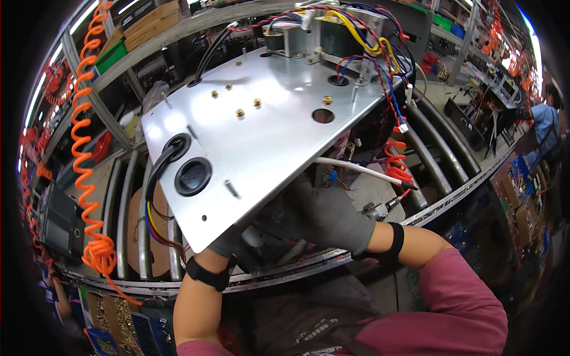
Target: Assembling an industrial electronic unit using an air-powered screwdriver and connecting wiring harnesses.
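Note:
A large silver metal chassis plate (pixel 267 124) is tilted up in front of me, with brass standoffs, round holes and a black round plug (pixel 192 176) on its face. Transformers with red, blue and yellow wires (pixel 332 32) sit at its far end. My left hand (pixel 228 243), in a grey glove with a black wrist strap, is tucked under the plate's near edge. My right hand (pixel 323 216), also in a grey glove, reaches under the plate's near right side. The fingers of both hands are hidden beneath the plate. A white cable (pixel 362 169) runs out beside my right hand.
Metal conveyor rollers (pixel 127 213) lie under the plate. An orange coiled air hose (pixel 86 154) hangs at the left. A black cable (pixel 160 169) passes through a grommet. Shelves with cardboard boxes stand behind. Another person (pixel 543 115) works at far right.

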Available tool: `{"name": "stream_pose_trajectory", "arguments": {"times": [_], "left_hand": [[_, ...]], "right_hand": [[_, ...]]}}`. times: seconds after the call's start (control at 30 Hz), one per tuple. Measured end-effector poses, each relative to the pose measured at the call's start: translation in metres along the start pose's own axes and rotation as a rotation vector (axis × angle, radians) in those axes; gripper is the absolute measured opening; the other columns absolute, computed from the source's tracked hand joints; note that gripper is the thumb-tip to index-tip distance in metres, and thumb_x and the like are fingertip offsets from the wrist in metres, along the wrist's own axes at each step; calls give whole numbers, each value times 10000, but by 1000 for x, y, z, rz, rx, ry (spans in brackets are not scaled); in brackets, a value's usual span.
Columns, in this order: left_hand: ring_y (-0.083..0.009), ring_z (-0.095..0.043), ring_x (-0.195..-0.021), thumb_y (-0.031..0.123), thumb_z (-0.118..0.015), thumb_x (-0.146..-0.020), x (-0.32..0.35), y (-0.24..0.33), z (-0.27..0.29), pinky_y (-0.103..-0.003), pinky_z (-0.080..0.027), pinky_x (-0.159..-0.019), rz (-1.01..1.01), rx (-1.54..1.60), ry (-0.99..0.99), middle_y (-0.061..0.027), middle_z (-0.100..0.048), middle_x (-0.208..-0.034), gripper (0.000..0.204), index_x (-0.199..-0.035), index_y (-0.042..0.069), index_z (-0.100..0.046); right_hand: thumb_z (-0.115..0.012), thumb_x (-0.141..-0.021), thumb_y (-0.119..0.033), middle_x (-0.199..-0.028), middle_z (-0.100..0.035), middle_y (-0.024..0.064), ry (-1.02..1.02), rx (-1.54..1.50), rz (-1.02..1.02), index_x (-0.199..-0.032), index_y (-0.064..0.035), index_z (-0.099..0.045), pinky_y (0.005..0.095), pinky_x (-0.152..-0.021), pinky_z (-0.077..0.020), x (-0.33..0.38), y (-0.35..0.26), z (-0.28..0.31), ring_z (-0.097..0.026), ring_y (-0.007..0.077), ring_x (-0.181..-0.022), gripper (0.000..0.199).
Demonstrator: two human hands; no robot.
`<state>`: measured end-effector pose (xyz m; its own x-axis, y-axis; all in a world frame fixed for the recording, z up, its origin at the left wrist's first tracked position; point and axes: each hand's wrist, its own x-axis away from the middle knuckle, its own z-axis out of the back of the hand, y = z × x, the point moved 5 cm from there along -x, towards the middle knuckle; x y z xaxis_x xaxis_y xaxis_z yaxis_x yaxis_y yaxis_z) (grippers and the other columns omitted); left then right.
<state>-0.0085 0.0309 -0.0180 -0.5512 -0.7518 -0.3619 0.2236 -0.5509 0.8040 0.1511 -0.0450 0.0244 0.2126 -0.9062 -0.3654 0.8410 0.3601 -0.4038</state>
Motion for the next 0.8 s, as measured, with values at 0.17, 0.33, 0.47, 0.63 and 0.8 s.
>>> {"name": "stream_pose_trajectory", "arguments": {"times": [0.17, 0.33, 0.47, 0.63, 0.8], "left_hand": [[-255, -611, -1019, 257, -784, -736, 10, 77, -3, -372, -478, -910, 14, -318, 215, -76, -654, -1047, 434, -1122, 111, -650], [-327, -625, -892, 205, -736, -699, 31, 102, -15, -406, -513, -781, -70, -799, 139, -112, -649, -973, 338, -1020, 115, -678], [-304, -644, -845, 203, -702, -726, 31, 83, -17, -399, -522, -716, -31, -836, 185, -120, -651, -973, 283, -998, 129, -676], [-290, -660, -816, 212, -679, -787, 42, 69, -14, -390, -531, -689, -50, -969, 263, -116, -660, -962, 232, -999, 119, -674], [-294, -667, -827, 207, -642, -843, 37, 64, -16, -379, -538, -706, 105, -892, 155, -119, -672, -951, 235, -1036, 73, -660]], "right_hand": [[-647, -842, -344, -782, -666, 110, 34, -230, 51, -1311, -14, -418, 417, -562, -526, 25, 27, 12, -660, 331, -664, 618], [-621, -844, -138, -962, -667, 129, -18, -509, -104, -1178, -106, -589, 376, -686, -538, 42, 44, 22, -669, 295, -815, 337], [-665, -813, -53, -910, -649, 109, 110, -516, -36, -1125, -31, -612, 308, -655, -520, 40, 55, 16, -650, 167, -738, 317], [-676, -816, -54, -949, -646, 100, 170, -477, 23, -1059, -17, -625, 301, -688, -516, 37, 49, 17, -647, 172, -766, 251], [-703, -807, -68, -934, -645, 100, 181, -485, 2, -1023, -5, -623, 305, -714, -515, 33, 48, 10, -634, 176, -776, 239]]}}
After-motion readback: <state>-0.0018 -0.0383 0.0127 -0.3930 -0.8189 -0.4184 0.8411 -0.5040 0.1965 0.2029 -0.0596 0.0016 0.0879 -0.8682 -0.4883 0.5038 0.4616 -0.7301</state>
